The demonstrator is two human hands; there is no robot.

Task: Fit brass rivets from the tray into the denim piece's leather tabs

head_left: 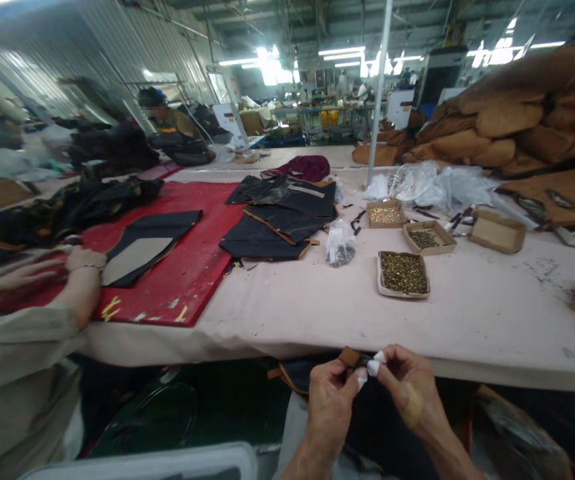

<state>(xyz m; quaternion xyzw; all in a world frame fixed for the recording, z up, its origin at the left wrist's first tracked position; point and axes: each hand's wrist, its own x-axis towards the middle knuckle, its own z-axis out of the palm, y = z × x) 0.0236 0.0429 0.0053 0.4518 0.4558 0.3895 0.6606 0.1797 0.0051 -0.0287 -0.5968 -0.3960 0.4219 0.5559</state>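
Note:
At the table's near edge my left hand (328, 403) is closed on a dark fabric piece (297, 373) with tan edging. A small brown tab (349, 357) sticks up above its fingers. My right hand (412, 393) pinches close beside it, white tape on its thumb and fingertip and a tan plaster near the wrist. Whatever lies between the right fingertips is too small to make out. Beyond the hands stands a shallow cardboard box (403, 274) full of small brass-coloured parts. More of the dark cloth hangs below, partly behind my hands.
Other small boxes (428, 237) and a plastic bag of small parts (341, 245) stand on the pale table (287, 313). Dark fabric panels (280, 233) lie stacked beside a red board (187, 267). At left a co-worker's hand (85, 260) rests near a panel. A metal pole (380, 93) rises behind.

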